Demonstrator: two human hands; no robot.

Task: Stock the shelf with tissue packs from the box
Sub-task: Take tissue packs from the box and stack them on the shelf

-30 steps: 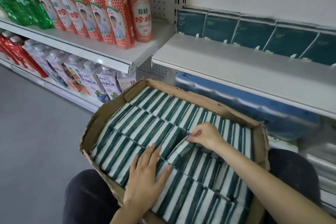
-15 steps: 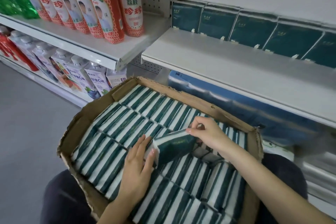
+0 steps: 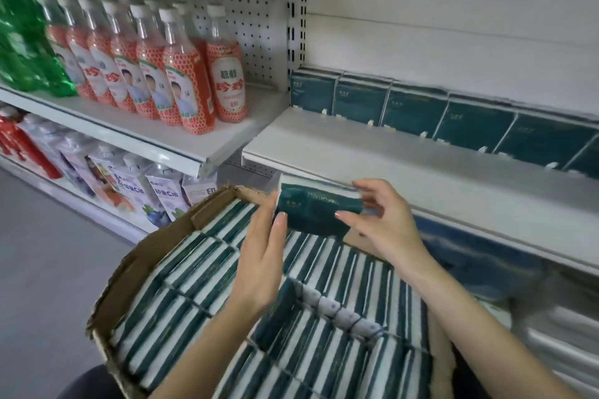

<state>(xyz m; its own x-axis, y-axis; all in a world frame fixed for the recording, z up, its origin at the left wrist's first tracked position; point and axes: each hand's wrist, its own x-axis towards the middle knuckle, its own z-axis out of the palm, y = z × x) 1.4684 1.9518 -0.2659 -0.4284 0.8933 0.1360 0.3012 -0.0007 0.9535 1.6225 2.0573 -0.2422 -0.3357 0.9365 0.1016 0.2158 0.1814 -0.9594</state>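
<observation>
While both hands are holding it above the box, tissue pack point(image 3: 319, 204): dark green, hanging just below the white shelf point(image 3: 356, 152) edge.
Left grip point(image 3: 262, 252): clamping the pack's left end, thumb on its front.
Right grip point(image 3: 385, 223): pinching the right end.
Cardboard box point(image 3: 139, 256): brimming with green-and-white packs on edge.
Shelved packs point(image 3: 415, 110): standing along the shelf's back.

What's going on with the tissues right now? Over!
Left hand and right hand: grip on one dark green rectangular tissue pack. Pack held above brown cardboard box, not yet on white metal shelf. Matching packs line shelf's back. Nothing blocking.
</observation>
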